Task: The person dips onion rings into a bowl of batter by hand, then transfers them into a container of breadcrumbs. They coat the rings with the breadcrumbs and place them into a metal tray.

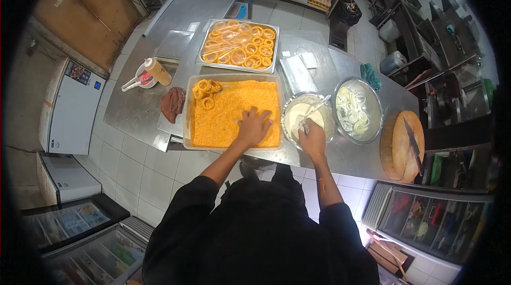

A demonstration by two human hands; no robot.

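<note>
My left hand rests with its fingers spread on the orange crumbs in a wide plastic tub. Several coated rings lie in that tub's back left corner. Over the bowl of pale batter, my right hand has its fingers bent down and together at the batter; what they hold, if anything, is hidden. A utensil handle leans on this bowl's back rim. To the right, a metal bowl holds pale, flour-dusted onion rings.
Behind the tub stands a metal tray of coated rings, partly under plastic film. A knife lies on a round wooden board at the right. A sauce bottle, a brown cloth and a green cloth are also on the table.
</note>
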